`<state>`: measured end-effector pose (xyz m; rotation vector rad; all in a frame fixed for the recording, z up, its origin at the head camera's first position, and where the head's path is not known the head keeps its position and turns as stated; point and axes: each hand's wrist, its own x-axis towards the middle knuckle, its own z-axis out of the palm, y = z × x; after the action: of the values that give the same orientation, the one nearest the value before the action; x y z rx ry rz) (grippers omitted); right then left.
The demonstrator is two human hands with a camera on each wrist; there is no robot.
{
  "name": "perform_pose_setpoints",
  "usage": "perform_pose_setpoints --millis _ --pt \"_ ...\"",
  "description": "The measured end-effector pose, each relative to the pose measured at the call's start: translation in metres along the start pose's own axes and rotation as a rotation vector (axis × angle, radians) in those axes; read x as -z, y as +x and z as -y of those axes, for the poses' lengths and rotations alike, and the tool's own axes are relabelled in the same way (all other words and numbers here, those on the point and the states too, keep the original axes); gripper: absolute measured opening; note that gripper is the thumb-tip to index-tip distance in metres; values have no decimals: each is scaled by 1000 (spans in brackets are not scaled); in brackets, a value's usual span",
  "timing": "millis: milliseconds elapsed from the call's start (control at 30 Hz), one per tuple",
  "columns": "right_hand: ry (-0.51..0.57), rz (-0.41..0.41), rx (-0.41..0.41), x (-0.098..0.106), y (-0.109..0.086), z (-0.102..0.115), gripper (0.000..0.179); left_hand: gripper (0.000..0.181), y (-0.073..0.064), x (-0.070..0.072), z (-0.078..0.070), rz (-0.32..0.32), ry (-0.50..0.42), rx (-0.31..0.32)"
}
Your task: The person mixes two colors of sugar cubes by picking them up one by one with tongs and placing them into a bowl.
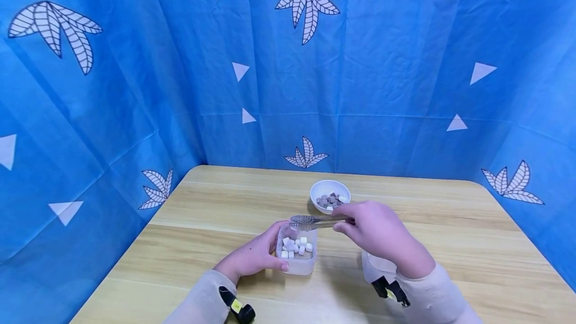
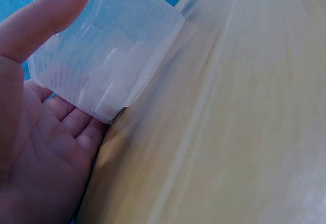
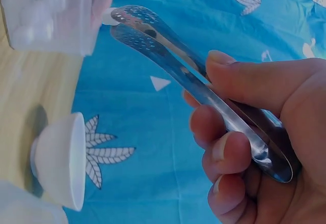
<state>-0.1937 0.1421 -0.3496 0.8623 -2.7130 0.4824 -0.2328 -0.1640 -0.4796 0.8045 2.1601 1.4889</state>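
Observation:
My left hand [image 1: 254, 256] holds a translucent plastic container [image 1: 300, 267], thumb on the near side and fingers round the far side. Several small white cubes [image 1: 302, 250] lie inside it. Metal tongs [image 3: 188, 76] with perforated tips are gripped in my right hand [image 1: 375, 229], thumb on one arm and curled fingers on the other. The tips hover over the container, close together. A small white piece [image 3: 109, 16] shows at the tips in the right wrist view; whether it is pinched there is hard to tell.
A white bowl [image 1: 330, 184] holding brownish-grey cubes and a few white ones stands behind the container. Another translucent container [image 1: 380, 264] sits under my right wrist, partly hidden. Blue patterned cloth [image 1: 382, 89] hangs round the wooden table [image 1: 472, 244].

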Motion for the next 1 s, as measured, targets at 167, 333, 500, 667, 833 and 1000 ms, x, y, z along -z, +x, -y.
perform_pose_setpoints --millis 167,333,500,667,833,1000 --pt "14 -24 -39 8 -3 -11 17 93 1 0 1 10 -16 -31" --pt "10 -57 -84 13 -4 -21 14 94 1 0 2 15 -29 -33" --pt "-9 -67 -141 15 -3 -31 12 94 0 0 2 18 -48 -39" --pt "-48 -58 -184 14 -3 -40 8 93 1 -1 3 28 -74 -53" --pt "-66 -8 -259 12 -3 -50 7 91 0 0 3 30 -84 -48" --pt "-73 28 -323 12 -3 -56 11 91 0 0 2 27 -74 -37"
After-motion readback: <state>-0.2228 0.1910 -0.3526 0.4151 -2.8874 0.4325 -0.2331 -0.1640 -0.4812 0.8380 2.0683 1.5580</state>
